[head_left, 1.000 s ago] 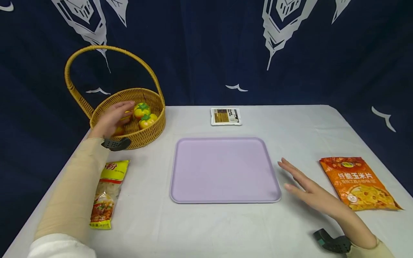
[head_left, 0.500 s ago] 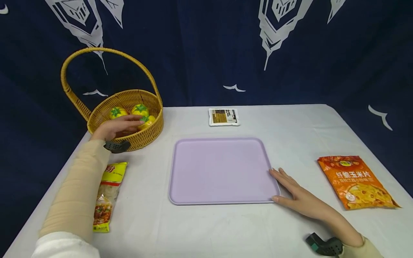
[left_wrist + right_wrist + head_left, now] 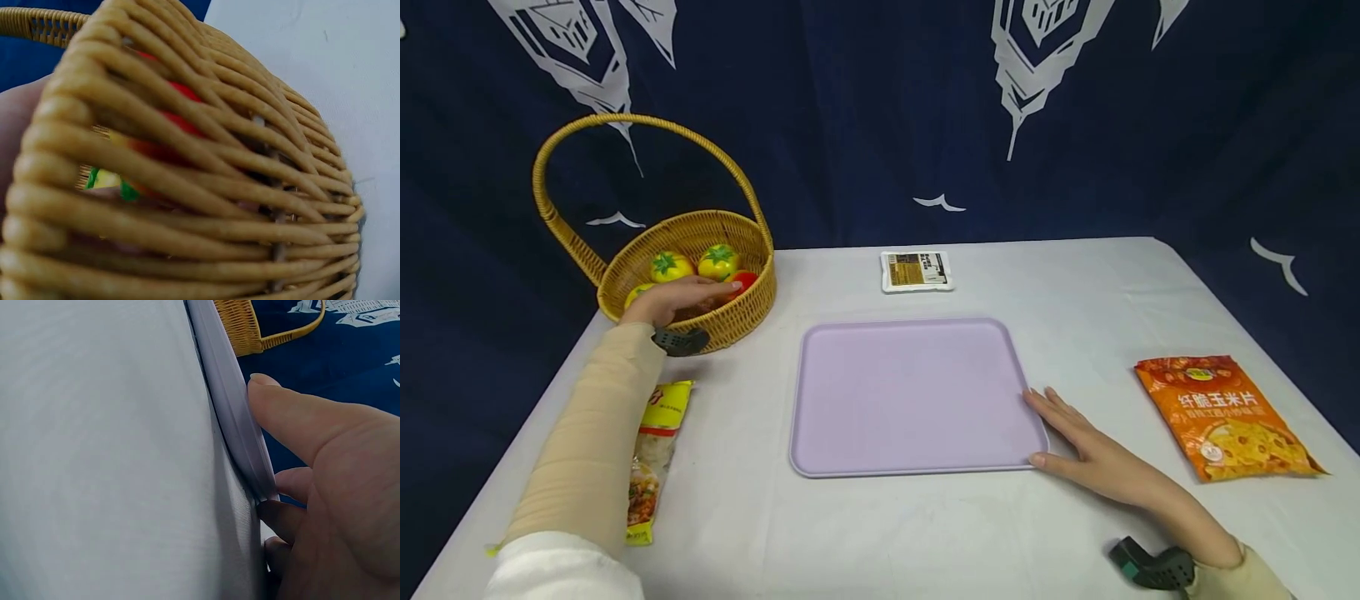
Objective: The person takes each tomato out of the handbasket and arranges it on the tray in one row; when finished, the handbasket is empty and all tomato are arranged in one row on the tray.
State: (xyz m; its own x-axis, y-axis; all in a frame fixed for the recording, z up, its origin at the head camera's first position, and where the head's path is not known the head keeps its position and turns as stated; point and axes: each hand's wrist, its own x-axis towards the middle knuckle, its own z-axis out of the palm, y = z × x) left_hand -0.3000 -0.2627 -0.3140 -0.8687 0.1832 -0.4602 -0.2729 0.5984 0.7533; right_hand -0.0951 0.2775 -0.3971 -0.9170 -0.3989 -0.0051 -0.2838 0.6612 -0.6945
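Note:
My left hand [image 3: 679, 297] reaches into a wicker basket [image 3: 745, 315] at the back left. Its fingers curl around a red-and-yellow tomato [image 3: 745, 282], whose red side faces up. Through the weave in the left wrist view, the red tomato [image 3: 181, 119] shows, while most of the hand is hidden. Yellow tomatoes [image 3: 718, 262] with green tops lie beside it in the basket. At the right edge of a lilac tray [image 3: 917, 400], my right hand [image 3: 1097, 458] lies with fingers extended. In the right wrist view its thumb [image 3: 265, 381] and fingertips touch the tray's rim [image 3: 240, 419].
A yellow-and-clear food packet [image 3: 658, 450] lies under the left forearm's right side. An orange corn chip bag [image 3: 1228, 417] is on the right. Behind the tray sits a small white sachet [image 3: 917, 272]. The basket's tall handle [image 3: 647, 121] arches above the left hand.
My left hand shifted toward the basket's front right and took hold of a tomato, which turned red side up. My right hand moved left onto the tray's edge and stayed there.

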